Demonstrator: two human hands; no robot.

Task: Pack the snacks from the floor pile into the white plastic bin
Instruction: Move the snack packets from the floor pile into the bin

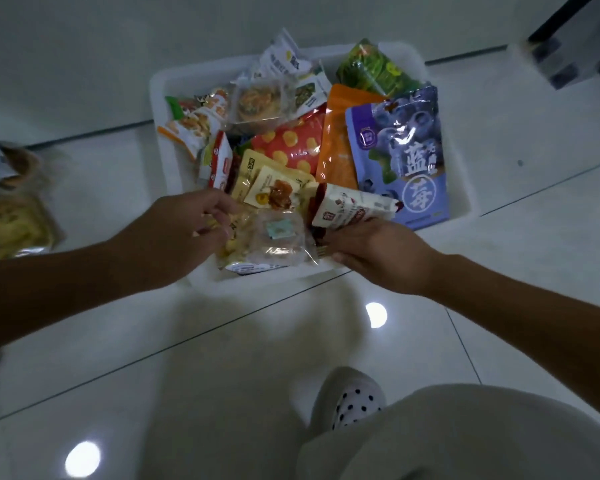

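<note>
- While both hands worked at the near edge of the white plastic bin (pixel 160 98), which sat on the floor (pixel 222 341) crowded with packets, the placing step seemed to be under way.
- At far left the pile (pixel 14 223) lay well apart from the bin; I judged that fetching from it would come next.
- At the bin's right, the blueberry pouch (pixel 402 157) read "蓝莓"; its small badge was illegible.
- Left hand (pixel 187 223): its grip pinched a clear packet (pixel 274 240), label too blurred to read.
- Right hand (pixel 371 251): its grip held a white-and-red packet (pixel 350 209), print unreadable; both packets likely needed releasing and tucking down.
</note>
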